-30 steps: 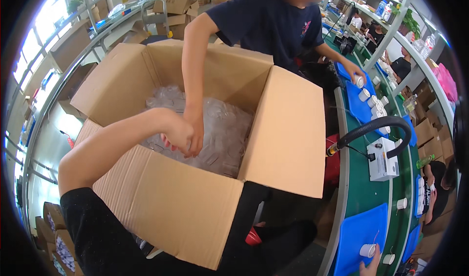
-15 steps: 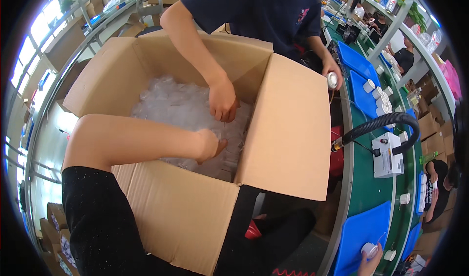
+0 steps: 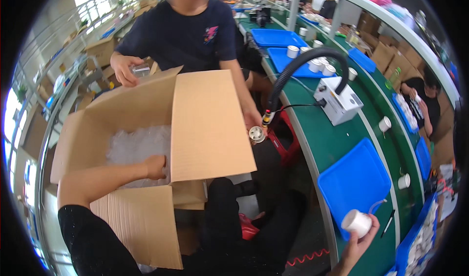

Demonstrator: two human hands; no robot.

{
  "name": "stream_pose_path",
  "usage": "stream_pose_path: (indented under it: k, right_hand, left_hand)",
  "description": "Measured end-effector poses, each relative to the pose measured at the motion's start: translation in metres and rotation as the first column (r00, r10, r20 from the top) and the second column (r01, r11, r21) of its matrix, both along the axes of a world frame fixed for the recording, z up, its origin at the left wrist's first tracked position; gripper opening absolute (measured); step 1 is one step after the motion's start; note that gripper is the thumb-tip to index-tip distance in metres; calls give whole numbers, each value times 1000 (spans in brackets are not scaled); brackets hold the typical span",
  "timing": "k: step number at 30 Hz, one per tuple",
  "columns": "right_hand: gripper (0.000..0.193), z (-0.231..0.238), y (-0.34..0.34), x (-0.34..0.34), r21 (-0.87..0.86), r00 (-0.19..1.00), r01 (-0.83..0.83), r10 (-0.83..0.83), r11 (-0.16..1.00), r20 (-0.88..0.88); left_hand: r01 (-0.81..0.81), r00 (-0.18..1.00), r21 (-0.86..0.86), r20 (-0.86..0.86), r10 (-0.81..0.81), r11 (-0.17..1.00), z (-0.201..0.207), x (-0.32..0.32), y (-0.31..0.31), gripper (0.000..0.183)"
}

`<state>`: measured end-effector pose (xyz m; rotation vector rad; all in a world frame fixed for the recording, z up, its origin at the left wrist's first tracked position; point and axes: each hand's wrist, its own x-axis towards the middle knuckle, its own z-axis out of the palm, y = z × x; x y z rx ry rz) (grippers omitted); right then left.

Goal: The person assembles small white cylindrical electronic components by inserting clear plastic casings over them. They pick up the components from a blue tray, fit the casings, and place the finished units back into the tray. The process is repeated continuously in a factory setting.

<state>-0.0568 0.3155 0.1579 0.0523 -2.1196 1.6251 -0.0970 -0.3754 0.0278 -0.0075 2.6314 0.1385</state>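
Note:
My left hand reaches into a large open cardboard box, over a heap of clear plastic pieces. Its fingers are curled; what they may pinch is hidden. At lower right, my right hand grips a white cylindrical part with a thin wire, tilted above the edge of a blue tray. Opposite me, a co-worker's hand has a clear plastic piece at the box's far rim. Their other hand holds a round white part with a fan-like face.
A black flexible hose arches from a white box-shaped device on the green bench. Several white cylinders stand in a farther blue tray. A black pen lies beside the near tray. A red stool is below the bench.
The view has swung rightward and up. My right hand has raised the white cylinder from the tray. The co-worker's hand has left the box with a clear piece; my left hand remains inside.

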Motion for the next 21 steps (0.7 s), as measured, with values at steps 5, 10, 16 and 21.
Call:
stream_pose_path:
  k: [5, 10, 16, 21]
  right_hand:
    - [75, -15, -57, 9, -597, 907, -310, 418, 740, 47]
    - [74, -85, -87, 1, -920, 628, -345, 775, 186, -78]
    - [55, -176, -130, -42, -984, 403, -70, 898, -165, -179]
    - [48, -202, -160, -94, -984, 412, 114, 908, -139, -80]
  left_hand:
    - [-63, 980, -4, 190, 63, 998, 79, 2, 17, 62]
    - [-230, 910, -39, 345, 229, 972, 169, 12, 62, 65]
    - [-473, 868, 399, 57, 493, 786, 236, 71, 88, 54]
    - [-294, 580, 756, -345, 737, 585, 273, 141, 102, 53]
